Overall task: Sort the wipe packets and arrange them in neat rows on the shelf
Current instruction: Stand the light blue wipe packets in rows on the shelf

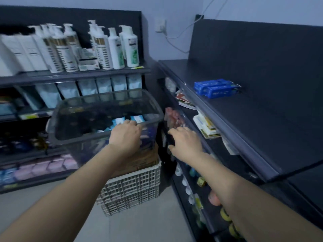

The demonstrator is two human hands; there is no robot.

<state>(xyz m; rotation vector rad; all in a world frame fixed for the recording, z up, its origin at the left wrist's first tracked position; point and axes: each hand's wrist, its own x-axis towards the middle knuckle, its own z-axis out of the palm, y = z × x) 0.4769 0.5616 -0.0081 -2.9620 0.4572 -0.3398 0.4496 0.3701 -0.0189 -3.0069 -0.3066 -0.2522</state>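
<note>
Your left hand (125, 135) curls its fingers over the near rim of the clear bin (78, 149), where wipe packets (120, 120) lie. Your right hand (185, 142) hangs loosely spread just right of it, near the lower shelf edge. Two blue packets (216, 88) sit on the top shelf (262, 123), far right, with open surface around them.

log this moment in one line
left hand over bin rim, near pale packets, grip unclear | right hand open, beside bin | blue packs on top shelf
</note>
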